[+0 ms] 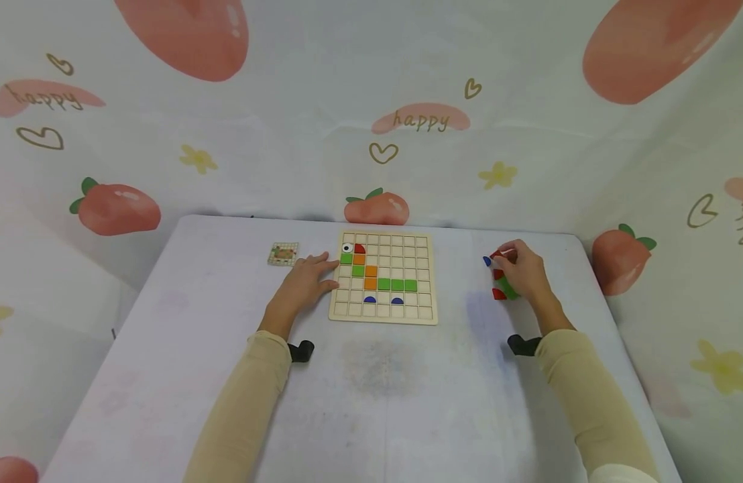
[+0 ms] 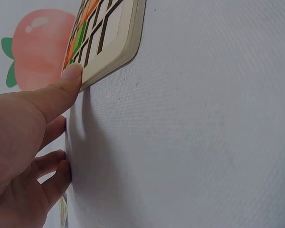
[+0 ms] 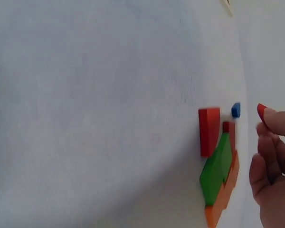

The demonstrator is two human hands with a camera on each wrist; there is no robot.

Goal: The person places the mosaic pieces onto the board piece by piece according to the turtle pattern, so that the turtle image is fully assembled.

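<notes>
A square wooden grid board [image 1: 383, 312] lies on the table with green, orange, red and blue pieces and a round eye piece set in its cells. My left hand [image 1: 305, 280] is at its left side, fingers spread, thumb resting on the board's edge in the left wrist view. Over to the right, my right hand [image 1: 524, 272] pinches a small red piece [image 3: 261, 111] between thumb and fingers. Below that hand lie loose blocks: a red one [image 3: 209, 132], a green one [image 3: 217, 171], orange ones [image 3: 222, 197] and a small blue one [image 3: 236, 110].
A small patterned card [image 1: 283, 254] lies left of the board, near the left hand. The table [image 1: 371, 416] has a white cover, and a printed cloth [image 1: 299, 114] hangs behind it. Black devices [image 1: 524, 345] are strapped at both wrists.
</notes>
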